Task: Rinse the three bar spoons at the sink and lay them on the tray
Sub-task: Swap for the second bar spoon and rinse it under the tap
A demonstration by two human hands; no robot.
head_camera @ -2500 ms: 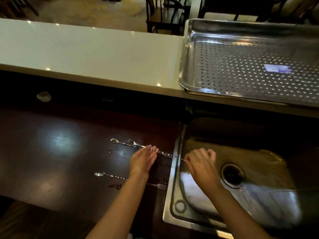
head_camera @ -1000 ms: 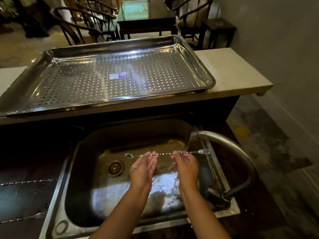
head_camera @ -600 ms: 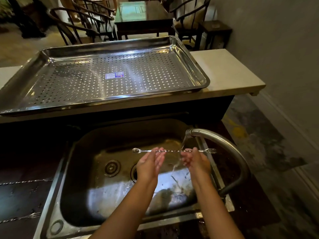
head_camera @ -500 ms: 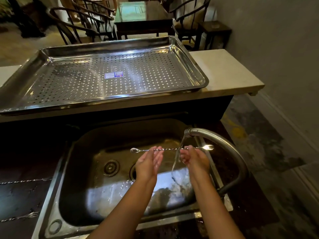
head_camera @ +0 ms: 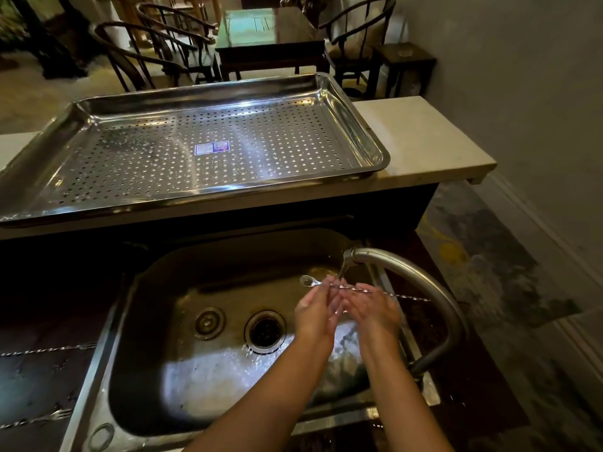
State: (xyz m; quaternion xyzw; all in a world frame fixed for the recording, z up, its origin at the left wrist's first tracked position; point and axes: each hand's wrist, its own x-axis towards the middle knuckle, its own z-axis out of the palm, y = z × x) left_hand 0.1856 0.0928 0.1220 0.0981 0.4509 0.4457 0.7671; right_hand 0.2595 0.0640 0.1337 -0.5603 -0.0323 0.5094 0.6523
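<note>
Both hands hold one bar spoon level over the sink, under the water running from the faucet. The left hand and right hand each close their fingertips lightly on the twisted middle of the stem; the bowl end points left and the far end reaches right past the faucet.

The spoon is thin polished metal: light, stiff, and likely slippery when wet. The twisted stem should offer the surest hold; the smooth bowl would not.

Two more spoons lie on the dark, wet table left of the sink, well apart from the hands. The perforated steel tray, with raised rim and glossy finish, holds no spoons yet.
</note>
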